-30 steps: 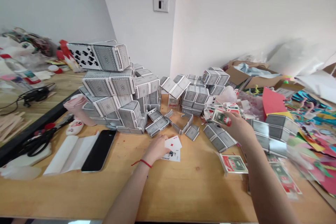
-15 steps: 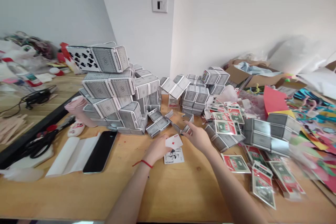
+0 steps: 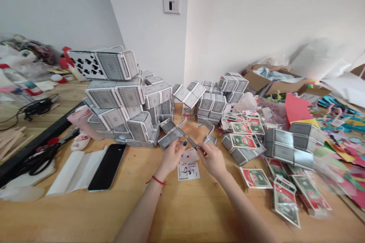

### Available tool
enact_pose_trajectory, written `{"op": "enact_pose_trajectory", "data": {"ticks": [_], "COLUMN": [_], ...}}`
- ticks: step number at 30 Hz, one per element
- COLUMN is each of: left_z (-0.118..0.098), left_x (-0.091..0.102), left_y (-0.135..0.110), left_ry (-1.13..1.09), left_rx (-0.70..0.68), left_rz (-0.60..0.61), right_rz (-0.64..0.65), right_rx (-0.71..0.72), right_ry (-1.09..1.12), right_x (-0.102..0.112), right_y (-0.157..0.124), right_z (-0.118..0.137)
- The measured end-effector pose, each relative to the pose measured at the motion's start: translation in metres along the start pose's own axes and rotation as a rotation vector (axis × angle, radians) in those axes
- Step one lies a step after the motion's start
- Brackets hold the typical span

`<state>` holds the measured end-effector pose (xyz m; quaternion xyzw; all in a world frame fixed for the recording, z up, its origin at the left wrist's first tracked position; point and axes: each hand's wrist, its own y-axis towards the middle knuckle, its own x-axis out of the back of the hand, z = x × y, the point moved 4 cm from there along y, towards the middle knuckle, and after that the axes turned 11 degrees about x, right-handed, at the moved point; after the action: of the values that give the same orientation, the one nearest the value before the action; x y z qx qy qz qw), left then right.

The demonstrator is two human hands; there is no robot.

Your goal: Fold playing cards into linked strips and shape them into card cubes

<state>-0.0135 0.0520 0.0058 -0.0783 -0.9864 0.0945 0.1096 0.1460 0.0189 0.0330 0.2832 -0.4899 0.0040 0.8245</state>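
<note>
At the middle of the table, my left hand [image 3: 172, 156] and my right hand [image 3: 212, 158] face each other with fingers pinched. Between them, seen nearly edge-on, is a folded playing card [image 3: 192, 142], part of a loose ring of linked cards [image 3: 210, 128]. My right fingers grip its right end, and my left thumb and fingers close at its left end. Beneath the hands lie an ace of diamonds [image 3: 190, 156] and a joker card [image 3: 189, 171], both face up. A folded card block [image 3: 170, 136] stands just beyond my left hand.
Stacked card blocks [image 3: 115, 95] rise at the left, with a lower stack [image 3: 211, 104] at the back. Card packs [image 3: 285, 201] lie at the right. A black phone [image 3: 107, 167], white paper [image 3: 75, 172] and black scissors [image 3: 47, 155] lie at the left.
My left hand has left the ace of diamonds and risen to the linked cards. My right hand has drawn closer to it, and the folded card is now between them.
</note>
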Motion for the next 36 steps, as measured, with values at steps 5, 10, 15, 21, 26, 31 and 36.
{"op": "enact_pose_trajectory", "data": {"ticks": [5, 10, 15, 21, 26, 31, 36], "left_z": [-0.017, -0.018, -0.009, -0.004, 0.0, -0.005, -0.001], "left_x": [0.007, 0.027, 0.035, 0.028, 0.025, 0.021, 0.017], "left_y": [-0.007, -0.006, 0.0, 0.002, 0.002, 0.002, 0.004], "left_ry": [-0.637, -0.842, -1.019, -0.864, -0.882, -0.897, -0.742], "left_rx": [0.054, 0.017, 0.161, 0.233, 0.307, 0.341, 0.31], "left_rz": [-0.034, -0.188, -0.116, -0.122, -0.11, 0.09, 0.062], "right_rz": [0.002, -0.211, 0.079, 0.288, 0.178, -0.083, -0.225], "right_rx": [0.182, 0.015, -0.095, -0.162, -0.153, -0.284, -0.36], "right_ry": [0.193, 0.565, 0.362, 0.271, 0.352, 0.602, 0.733], "right_x": [0.006, -0.003, -0.024, -0.044, -0.047, -0.043, -0.044], "right_y": [-0.014, -0.018, -0.007, 0.0, 0.0, -0.01, -0.017], "right_z": [0.027, 0.011, -0.015, -0.022, -0.031, -0.05, -0.056]}}
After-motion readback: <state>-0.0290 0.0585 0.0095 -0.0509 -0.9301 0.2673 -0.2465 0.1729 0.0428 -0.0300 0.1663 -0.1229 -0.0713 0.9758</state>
